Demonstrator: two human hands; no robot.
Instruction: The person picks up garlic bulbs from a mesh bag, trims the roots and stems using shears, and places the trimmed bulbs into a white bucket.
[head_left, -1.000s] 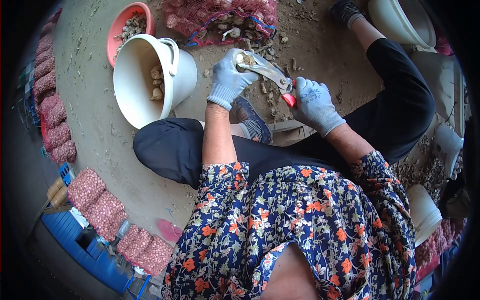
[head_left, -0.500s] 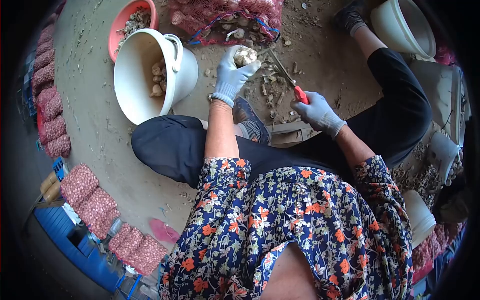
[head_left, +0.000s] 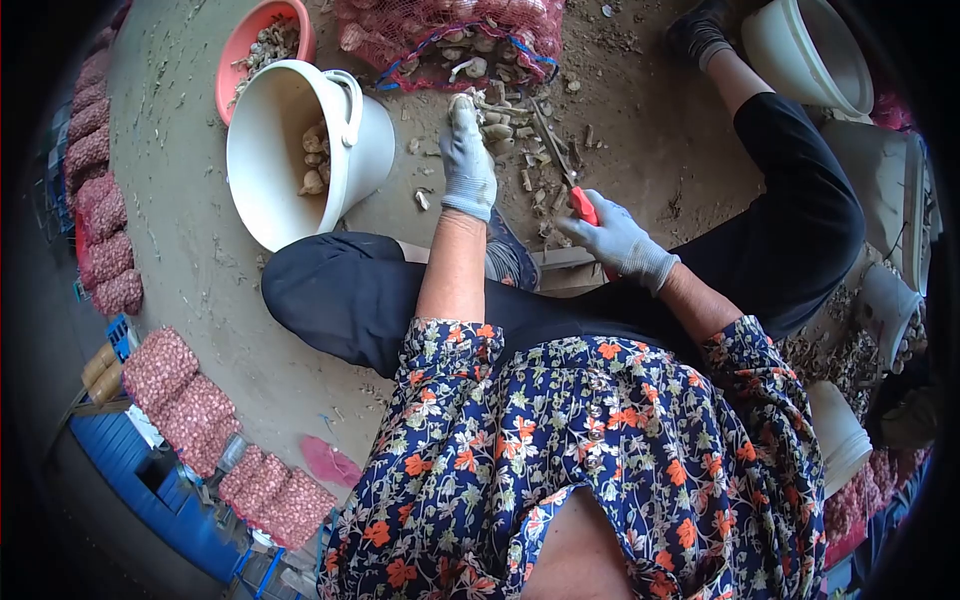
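Reaching to upper centre, gloved left hand [head_left: 467, 160] touches garlic [head_left: 496, 130], grip unclear; right hand [head_left: 612, 236] clenches red-handled shears [head_left: 562, 165].

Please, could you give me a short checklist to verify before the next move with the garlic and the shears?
1. The right hand grips the red-handled metal shears: ok.
2. Shear blades point away from the grey-gloved left hand, gap between: ok.
3. Left fingers reach the loose garlic bulbs on the ground by the red mesh sack: ok.
4. A bulb firmly gripped: cannot tell.
5. White plastic bucket tilted, mouth open, room left inside: ok.
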